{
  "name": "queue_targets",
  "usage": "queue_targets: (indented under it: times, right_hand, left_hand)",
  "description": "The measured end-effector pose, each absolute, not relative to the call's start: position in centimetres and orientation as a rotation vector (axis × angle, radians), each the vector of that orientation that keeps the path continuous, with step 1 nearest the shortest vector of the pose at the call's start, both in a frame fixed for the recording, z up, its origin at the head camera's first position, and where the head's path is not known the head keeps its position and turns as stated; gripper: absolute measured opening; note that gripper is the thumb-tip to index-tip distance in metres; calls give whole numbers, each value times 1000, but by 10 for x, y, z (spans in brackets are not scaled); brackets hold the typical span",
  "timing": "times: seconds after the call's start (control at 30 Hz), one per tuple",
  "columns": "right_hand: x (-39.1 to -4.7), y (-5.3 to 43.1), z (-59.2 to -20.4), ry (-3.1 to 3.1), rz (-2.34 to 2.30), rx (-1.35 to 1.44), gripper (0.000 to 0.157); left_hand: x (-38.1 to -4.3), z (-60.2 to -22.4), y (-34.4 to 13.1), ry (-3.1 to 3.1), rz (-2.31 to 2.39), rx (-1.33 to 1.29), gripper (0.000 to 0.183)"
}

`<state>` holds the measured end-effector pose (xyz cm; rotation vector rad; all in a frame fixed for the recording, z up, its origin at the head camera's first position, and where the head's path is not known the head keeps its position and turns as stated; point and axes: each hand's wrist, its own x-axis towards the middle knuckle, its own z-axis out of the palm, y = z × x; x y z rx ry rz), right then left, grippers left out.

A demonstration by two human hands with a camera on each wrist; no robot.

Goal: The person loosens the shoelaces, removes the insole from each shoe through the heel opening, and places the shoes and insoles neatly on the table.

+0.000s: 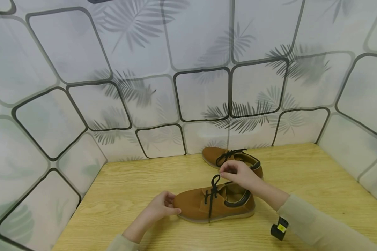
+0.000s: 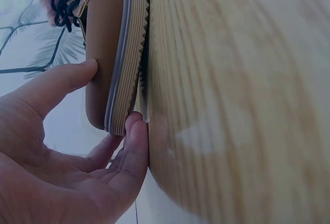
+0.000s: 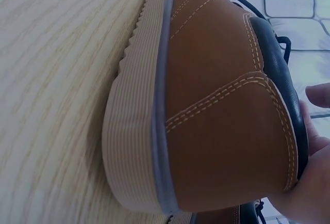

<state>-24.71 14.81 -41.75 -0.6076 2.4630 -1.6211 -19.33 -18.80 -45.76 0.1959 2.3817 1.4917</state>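
Observation:
A brown lace-up shoe (image 1: 191,202) with a pale ridged sole stands on the table, toe to the left. My left hand (image 1: 161,206) holds its toe. In the left wrist view the thumb (image 2: 77,74) presses the upper while fingertips touch the sole's front. Black laces (image 1: 214,190) are tied in a bow, one loop standing up. Beside that loop hovers my right hand (image 1: 238,173), above the shoe opening. In the right wrist view its thumb (image 3: 318,95) is apart from the fingers, with no lace seen between them. The shoe's heel (image 3: 227,157) fills that view.
A matching brown shoe (image 1: 213,155) stands behind the first, near the wall, partly covered by my right hand. The wooden table (image 1: 122,184) meets patterned walls (image 1: 157,104) at the back and sides. A black device (image 1: 279,228) is strapped at my right sleeve.

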Motion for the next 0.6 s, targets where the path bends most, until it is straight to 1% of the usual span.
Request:
queue_targets:
  times: [0.23, 0.43, 0.6]
  right_hand:
    - [-246, 149, -416, 2491, -1646, -662, 20]
    - [-245, 150, -413, 2531, -1647, -695, 16]
    - [-245, 151, -409, 2522, -1664, -701, 16]
  left_hand:
    - [-193, -457, -188, 2380, 1492, 201, 49]
    - [-193, -457, -188, 2383, 1496, 200, 49]
    - [-192, -456, -188, 2381, 1495, 204, 50]
